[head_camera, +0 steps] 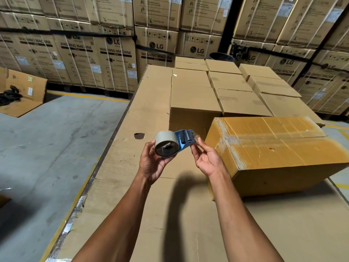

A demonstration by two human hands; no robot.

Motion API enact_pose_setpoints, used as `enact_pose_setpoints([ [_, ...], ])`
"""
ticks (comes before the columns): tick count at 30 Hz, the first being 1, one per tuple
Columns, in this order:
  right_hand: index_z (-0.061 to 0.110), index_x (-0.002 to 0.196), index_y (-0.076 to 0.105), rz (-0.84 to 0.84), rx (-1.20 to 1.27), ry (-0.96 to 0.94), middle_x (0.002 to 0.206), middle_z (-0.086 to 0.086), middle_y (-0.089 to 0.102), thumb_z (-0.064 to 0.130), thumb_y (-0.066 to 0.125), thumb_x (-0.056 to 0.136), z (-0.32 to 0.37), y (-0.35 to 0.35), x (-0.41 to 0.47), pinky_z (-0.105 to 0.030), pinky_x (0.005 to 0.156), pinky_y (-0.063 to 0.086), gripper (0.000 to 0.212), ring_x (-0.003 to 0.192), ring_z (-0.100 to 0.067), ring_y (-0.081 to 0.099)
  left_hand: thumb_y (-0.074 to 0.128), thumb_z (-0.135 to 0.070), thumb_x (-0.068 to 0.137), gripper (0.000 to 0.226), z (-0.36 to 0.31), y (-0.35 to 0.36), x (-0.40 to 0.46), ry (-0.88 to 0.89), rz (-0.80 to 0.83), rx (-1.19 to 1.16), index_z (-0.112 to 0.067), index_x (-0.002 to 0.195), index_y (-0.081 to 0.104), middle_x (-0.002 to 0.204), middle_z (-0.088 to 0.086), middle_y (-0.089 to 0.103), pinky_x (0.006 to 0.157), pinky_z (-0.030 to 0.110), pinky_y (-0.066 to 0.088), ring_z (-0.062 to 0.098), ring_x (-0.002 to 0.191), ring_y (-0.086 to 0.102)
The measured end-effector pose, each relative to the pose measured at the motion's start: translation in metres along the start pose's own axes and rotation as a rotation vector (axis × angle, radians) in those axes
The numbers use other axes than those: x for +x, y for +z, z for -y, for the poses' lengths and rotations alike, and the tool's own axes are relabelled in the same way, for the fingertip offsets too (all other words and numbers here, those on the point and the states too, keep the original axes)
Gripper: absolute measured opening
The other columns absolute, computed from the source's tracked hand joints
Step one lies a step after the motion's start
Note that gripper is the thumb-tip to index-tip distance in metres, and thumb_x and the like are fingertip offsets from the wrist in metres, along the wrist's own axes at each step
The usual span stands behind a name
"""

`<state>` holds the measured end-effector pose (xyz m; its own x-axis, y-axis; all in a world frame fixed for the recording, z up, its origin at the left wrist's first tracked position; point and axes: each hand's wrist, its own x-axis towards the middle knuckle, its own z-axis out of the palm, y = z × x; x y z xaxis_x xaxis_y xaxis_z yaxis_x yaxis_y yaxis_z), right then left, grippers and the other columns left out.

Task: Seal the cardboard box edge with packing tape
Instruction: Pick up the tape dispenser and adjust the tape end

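Both forearms (120,220) are bare, with no sleeves or gloves worn.

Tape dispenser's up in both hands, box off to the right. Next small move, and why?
Probably carry the tape dispenser right to the box's near corner and stick the tape end there. The left hand grips the roll, the right hand pinches at the dispenser's front end, and neither touches the box.

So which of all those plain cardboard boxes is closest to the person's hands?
The yellowish box lying just beside the right hand. It has clear tape over its top seam; the paler boxes sit farther back in rows.
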<state>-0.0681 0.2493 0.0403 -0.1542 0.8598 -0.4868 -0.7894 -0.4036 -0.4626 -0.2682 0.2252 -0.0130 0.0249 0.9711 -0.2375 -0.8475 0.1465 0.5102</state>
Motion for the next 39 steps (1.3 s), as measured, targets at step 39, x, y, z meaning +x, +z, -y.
enact_pose_setpoints([
  [39, 0.001, 0.106, 0.060, -0.406, -0.476, -0.029, 0.095, -0.018, 0.063, -0.009, 0.051, 0.103, -0.056, -0.103, 0.075, -0.049, 0.094, 0.055, 0.014, 0.103, -0.040, 0.062, 0.092, -0.047, 0.073, 0.074, 0.023, -0.078, 0.026, -0.101, -0.059, 0.804, -0.011, 0.134, 0.069, 0.127, 0.020, 0.078, 0.114, 0.052, 0.053, 0.025, 0.110, 0.077],
])
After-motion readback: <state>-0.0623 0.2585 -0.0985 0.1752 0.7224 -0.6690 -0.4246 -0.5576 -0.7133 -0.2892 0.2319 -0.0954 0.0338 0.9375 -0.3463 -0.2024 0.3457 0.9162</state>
